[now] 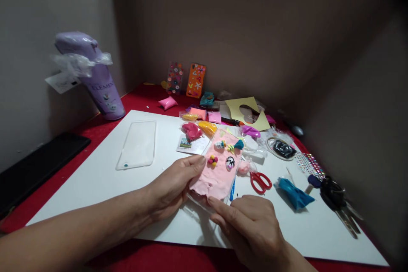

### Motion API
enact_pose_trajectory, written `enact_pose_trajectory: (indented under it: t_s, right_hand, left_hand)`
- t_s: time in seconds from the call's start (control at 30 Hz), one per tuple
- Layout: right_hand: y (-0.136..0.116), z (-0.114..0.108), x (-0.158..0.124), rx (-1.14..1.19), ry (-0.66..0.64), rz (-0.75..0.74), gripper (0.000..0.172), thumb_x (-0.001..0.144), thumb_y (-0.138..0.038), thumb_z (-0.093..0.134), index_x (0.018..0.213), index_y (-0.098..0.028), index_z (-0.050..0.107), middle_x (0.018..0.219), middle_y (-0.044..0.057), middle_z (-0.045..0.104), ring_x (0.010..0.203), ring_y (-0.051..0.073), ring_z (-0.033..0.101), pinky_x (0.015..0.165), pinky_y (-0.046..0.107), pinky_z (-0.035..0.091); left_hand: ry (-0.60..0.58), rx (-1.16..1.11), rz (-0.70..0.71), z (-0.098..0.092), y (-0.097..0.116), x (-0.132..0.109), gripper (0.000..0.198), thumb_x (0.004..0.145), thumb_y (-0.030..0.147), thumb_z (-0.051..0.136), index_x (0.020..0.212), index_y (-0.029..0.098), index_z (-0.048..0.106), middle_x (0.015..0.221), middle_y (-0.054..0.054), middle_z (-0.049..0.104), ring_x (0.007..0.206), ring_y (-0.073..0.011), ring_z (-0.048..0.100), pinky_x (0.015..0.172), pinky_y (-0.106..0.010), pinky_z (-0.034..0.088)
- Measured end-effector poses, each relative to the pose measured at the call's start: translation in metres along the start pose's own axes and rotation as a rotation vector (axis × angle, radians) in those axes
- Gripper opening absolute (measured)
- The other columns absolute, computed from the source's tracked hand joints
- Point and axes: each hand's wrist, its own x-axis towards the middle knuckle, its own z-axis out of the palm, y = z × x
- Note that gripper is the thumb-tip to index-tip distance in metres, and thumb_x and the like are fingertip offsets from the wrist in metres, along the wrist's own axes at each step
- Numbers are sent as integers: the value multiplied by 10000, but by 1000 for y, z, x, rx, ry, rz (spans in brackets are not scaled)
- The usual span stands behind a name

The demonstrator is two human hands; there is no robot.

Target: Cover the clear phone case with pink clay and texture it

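Observation:
A clear phone case (219,178) covered in pale pink clay is tilted up above the white board, its lower strip bare of clay. Small clay figures sit on its upper half, among them a flower (213,160) and a black-and-white face (230,162). My left hand (178,180) grips the case along its left side, thumb on the clay and the other fingers behind. At the lower edge, my right hand (251,225) presses its index finger on the clay's rim, with the thumb just below and the remaining fingers curled in.
On the white board (95,195) lie another clear case (138,144), red scissors (260,182), a blue clay packet (293,193), keys (341,204) and several bright clay packets. A purple bottle (103,89) and a black phone-like slab (41,165) stand left. Two decorated cases lean behind.

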Motion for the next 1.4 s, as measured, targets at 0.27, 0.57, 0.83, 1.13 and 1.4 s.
enact_pose_trajectory:
  t_s: [0.27,0.57,0.83,1.13,1.4]
  right_hand:
    - [-3,-1,3,-31,-31,-13,221,839,-161,565,1053,-116,597,501,-46,477,436,94,350,447,250,229]
    - [-2,0,1,-58,-79,-16,225,841,-170,560,1061,-130,584,509,-53,495,436,96,369,449,263,215]
    - [-3,-1,4,-51,-89,-19,209,847,-168,548,1050,-131,581,512,-52,512,431,93,387,442,266,218]
    - [-5,0,4,-78,-85,-26,199,861,-180,526,1052,-145,570,502,-66,492,420,84,381,430,252,238]
    - [-5,0,3,-85,-129,-24,204,867,-166,507,1062,-147,563,520,-61,508,428,85,395,428,256,233]
  left_hand:
    - [-43,68,-16,-1,-1,0,246,867,341,522,897,121,628,748,-63,621,644,-126,561,592,-221,417]
    - [-45,121,-28,-1,-2,-1,270,867,372,508,833,122,605,742,-66,619,620,-118,552,589,-220,404]
    - [-42,154,-30,-3,-3,-1,307,851,420,517,816,122,582,736,-60,601,600,-117,532,575,-230,388]
    - [-24,179,-49,-1,-2,-1,317,850,423,515,829,115,588,758,-75,608,614,-130,540,574,-242,388]
    - [-18,180,-52,-1,-3,-1,299,853,402,516,848,114,598,747,-77,616,604,-131,552,569,-240,403]
